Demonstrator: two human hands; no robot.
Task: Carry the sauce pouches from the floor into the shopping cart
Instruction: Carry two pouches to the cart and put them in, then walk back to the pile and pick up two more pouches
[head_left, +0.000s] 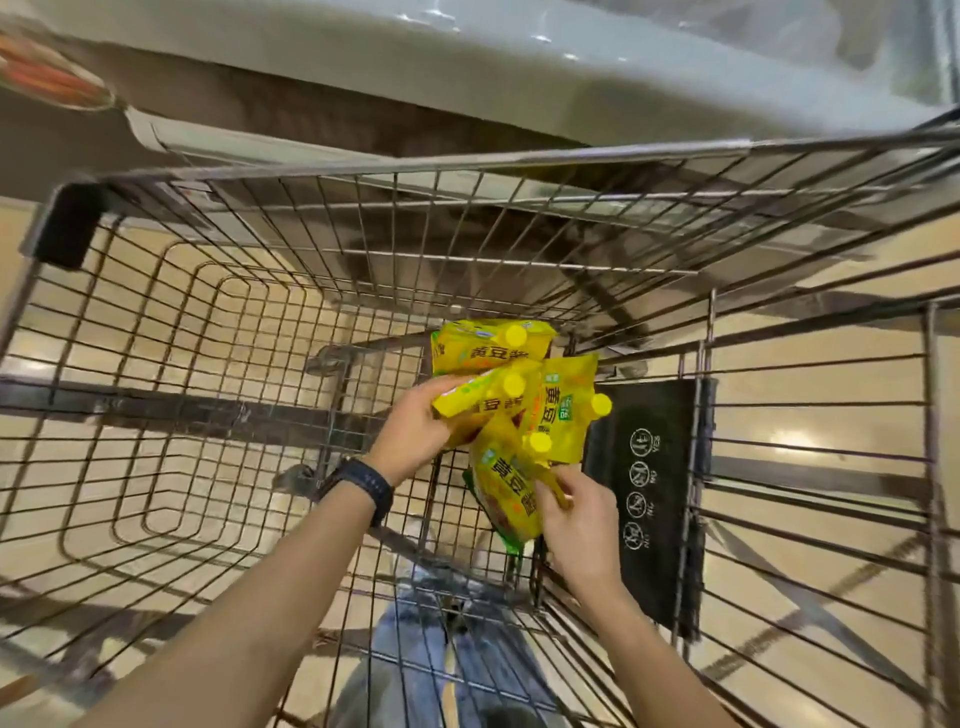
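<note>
Several yellow sauce pouches with round yellow caps hang bunched inside the wire shopping cart, low over its right rear corner. My left hand, with a dark watch on its wrist, grips a pouch from the left. My right hand pinches the lower pouch near its spout. Another pouch sits at the top of the bunch, and one faces right. Which hand bears these two I cannot tell.
A black child-seat flap with white icons stands against the cart's right rear wall. A grey display counter runs beyond the cart's front. Beige tiled floor shows through the wires, and my jeans show under the basket.
</note>
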